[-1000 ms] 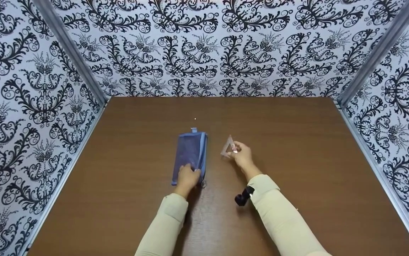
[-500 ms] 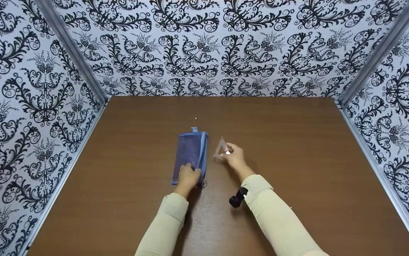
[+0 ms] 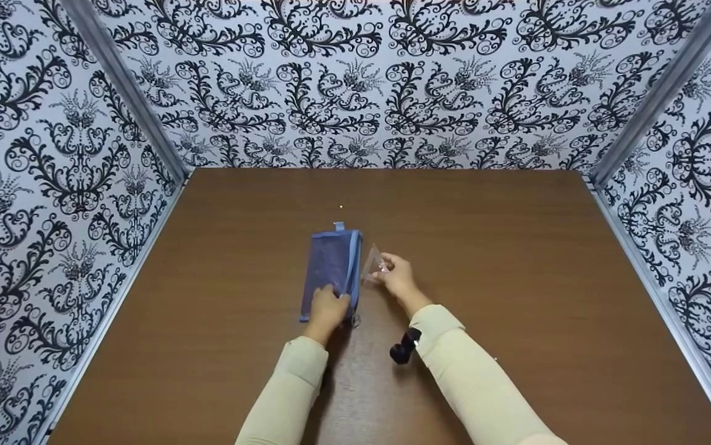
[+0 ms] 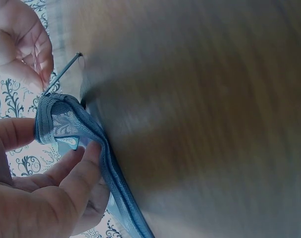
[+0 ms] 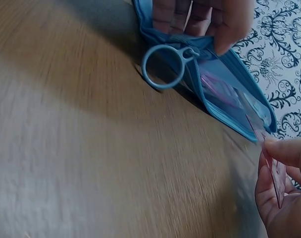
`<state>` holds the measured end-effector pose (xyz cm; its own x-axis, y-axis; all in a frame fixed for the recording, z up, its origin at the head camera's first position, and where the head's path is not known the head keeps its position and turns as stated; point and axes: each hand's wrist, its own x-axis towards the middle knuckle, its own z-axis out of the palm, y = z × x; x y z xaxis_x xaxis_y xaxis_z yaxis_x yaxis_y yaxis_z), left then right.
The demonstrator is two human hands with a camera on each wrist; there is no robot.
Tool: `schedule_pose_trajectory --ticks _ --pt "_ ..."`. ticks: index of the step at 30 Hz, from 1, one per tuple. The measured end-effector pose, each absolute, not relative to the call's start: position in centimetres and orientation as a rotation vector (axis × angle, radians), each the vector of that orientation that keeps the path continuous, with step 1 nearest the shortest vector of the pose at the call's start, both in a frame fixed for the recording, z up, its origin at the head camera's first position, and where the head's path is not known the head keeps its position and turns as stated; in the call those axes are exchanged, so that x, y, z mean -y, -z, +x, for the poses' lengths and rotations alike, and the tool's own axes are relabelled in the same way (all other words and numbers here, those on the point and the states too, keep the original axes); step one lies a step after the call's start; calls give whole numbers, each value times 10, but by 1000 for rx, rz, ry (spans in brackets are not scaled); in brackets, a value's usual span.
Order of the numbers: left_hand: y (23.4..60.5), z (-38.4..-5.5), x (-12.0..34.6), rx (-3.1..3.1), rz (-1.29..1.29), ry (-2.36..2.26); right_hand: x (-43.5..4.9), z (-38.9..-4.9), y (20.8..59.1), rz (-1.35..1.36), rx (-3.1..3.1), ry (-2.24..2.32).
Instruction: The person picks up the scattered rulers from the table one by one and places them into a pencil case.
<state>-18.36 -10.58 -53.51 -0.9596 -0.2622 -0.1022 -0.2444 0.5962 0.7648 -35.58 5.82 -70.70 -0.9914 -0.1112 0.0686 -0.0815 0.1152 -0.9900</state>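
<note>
A blue mesh zip pouch [image 3: 327, 262] lies on the brown table in the head view. My left hand [image 3: 328, 306] grips its near end, with thumb and fingers at the rim in the left wrist view. My right hand [image 3: 398, 275] pinches a clear, pinkish triangular set square [image 3: 370, 264] just right of the pouch. In the right wrist view the zip side gapes, and the tip of the set square [image 5: 275, 181] is at the opening. Something pink and clear [image 5: 221, 92] shows inside the pouch. A blue pull ring [image 5: 144, 67] hangs from the zip.
The brown wooden table [image 3: 516, 259] stretches around both hands. Patterned black-and-white walls [image 3: 355, 80] enclose it at the back and sides. A black wrist camera [image 3: 401, 351] sticks out from the right sleeve, above the table.
My right hand has moved left with the set square, bringing it close beside the pouch's right edge. My left hand and the pouch have stayed in place.
</note>
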Motion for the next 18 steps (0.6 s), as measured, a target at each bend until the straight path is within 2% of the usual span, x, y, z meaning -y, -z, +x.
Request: schedule_pose_trajectory --ticks 2,3,4,7,9,10,11,18 --pt "535 -183 106 2785 444 1338 -57 -386 760 -185 -2333 2067" --pt "535 -183 106 2793 448 1341 -59 -409 801 -207 -2298 2101" --pt "534 -183 106 2800 449 1338 -58 -416 813 -196 -2287 2098" --pt "533 -183 106 2816 452 1331 -52 -420 823 -145 -2303 2052" --pt "532 -183 106 2823 458 1328 -47 -410 809 -139 -2308 2036" --pt "532 -183 106 2817 459 1328 -43 -397 788 -139 -2343 2019" --pt "533 -183 106 2813 461 1331 -41 -396 788 -152 -2345 2017" --pt "533 -183 106 2810 465 1333 -30 -416 828 -193 -2301 2020"
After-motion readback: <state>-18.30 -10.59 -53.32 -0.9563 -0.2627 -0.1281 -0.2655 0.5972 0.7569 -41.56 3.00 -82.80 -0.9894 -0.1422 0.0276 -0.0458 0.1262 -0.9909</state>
